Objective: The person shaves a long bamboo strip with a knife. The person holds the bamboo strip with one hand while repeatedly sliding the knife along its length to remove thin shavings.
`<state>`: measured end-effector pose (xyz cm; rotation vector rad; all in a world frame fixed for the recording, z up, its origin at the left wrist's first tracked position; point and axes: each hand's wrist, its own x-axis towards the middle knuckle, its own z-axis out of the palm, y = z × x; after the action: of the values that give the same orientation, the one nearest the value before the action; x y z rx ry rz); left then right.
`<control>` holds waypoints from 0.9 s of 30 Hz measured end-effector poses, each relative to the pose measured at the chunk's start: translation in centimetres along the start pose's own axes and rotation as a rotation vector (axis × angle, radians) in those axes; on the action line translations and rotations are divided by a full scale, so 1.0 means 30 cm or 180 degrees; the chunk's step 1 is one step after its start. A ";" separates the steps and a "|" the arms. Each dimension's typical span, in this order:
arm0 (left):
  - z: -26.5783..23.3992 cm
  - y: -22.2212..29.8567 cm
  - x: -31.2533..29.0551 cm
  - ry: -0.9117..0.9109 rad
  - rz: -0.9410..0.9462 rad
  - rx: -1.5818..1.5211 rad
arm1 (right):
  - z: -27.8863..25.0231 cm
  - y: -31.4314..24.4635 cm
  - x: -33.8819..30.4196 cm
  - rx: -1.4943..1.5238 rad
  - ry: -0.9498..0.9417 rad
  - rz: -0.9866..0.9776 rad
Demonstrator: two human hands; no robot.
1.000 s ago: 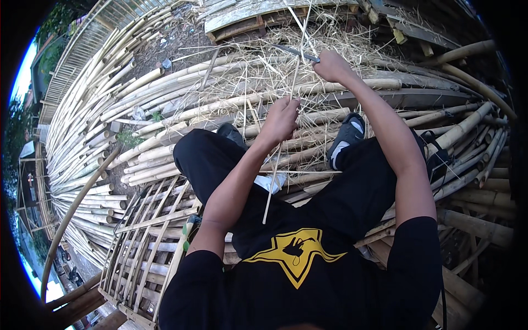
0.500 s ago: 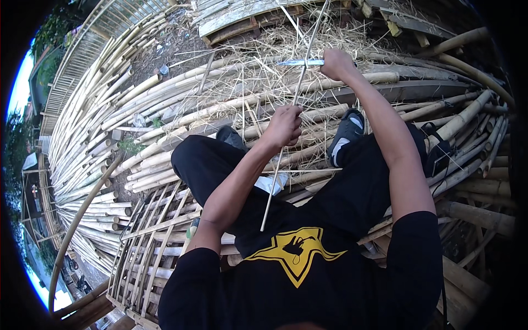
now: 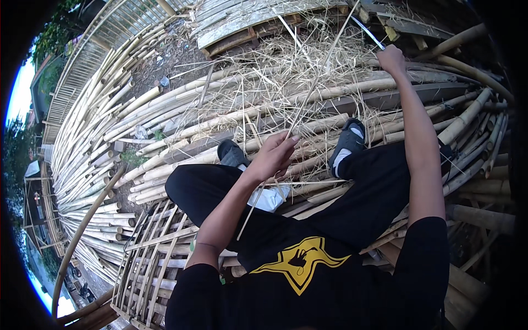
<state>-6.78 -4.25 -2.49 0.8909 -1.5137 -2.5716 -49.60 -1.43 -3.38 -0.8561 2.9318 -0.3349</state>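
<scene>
My left hand [image 3: 276, 155] is closed round a long, thin bamboo strip [image 3: 322, 71], which slants from over my lap up to the far right. My right hand [image 3: 391, 59] is stretched out ahead and grips a knife, its handle hidden in my fist. The pale, narrow knife blade [image 3: 367, 33] points up and left, its tip close to the far end of the strip. Below my left hand, the strip's near end shows above my dark trousers. A white plastic piece [image 3: 269, 198] lies between my legs.
Bamboo shavings [image 3: 308, 60] are heaped in front of my feet. Many bamboo poles [image 3: 176, 132] lie to the left and beneath me. A wooden pallet [image 3: 236, 27] stands at the far side, a slatted bamboo frame [image 3: 157, 242] at lower left. More poles [image 3: 467, 118] curve along the right.
The knife has moved outward and right along the strip, its blade swinging from level to pointing up. My left hand has shifted slightly down and nearer, with the strip still held.
</scene>
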 end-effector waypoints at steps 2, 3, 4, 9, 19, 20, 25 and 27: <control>-0.019 -0.046 0.022 0.0070 -0.0033 -0.0059 | 0.013 -0.023 0.013 0.0025 0.0017 -0.0022; -0.047 -0.070 0.030 0.0055 -0.0001 -0.0215 | 0.012 -0.041 0.007 0.0008 -0.0169 -0.0182; -0.065 -0.088 0.031 0.0044 0.0034 -0.0373 | 0.018 -0.056 0.001 -0.0009 -0.0354 -0.0349; -0.046 -0.046 0.043 0.0201 0.0141 -0.0585 | 0.074 -0.103 -0.010 0.0089 -0.0687 -0.0551; -0.081 0.007 0.065 0.0302 0.0713 -0.1169 | -0.001 -0.293 -0.355 0.2346 -0.1855 -0.0065; -0.081 0.012 0.072 0.0301 0.0735 -0.1179 | -0.002 -0.310 -0.402 0.2838 -0.1624 -0.0072; -0.092 -0.003 0.093 -0.0122 0.0775 -0.2118 | -0.012 -0.453 -0.630 0.2884 -0.2211 -0.0775; -0.078 -0.006 0.100 -0.0061 0.0756 -0.2157 | 0.034 -0.499 -0.667 0.2539 -0.1796 -0.1040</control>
<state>-8.11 -6.92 -4.87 0.5566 -0.6001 -2.6158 -24.77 -3.14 -0.87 -1.0425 1.8812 -0.9946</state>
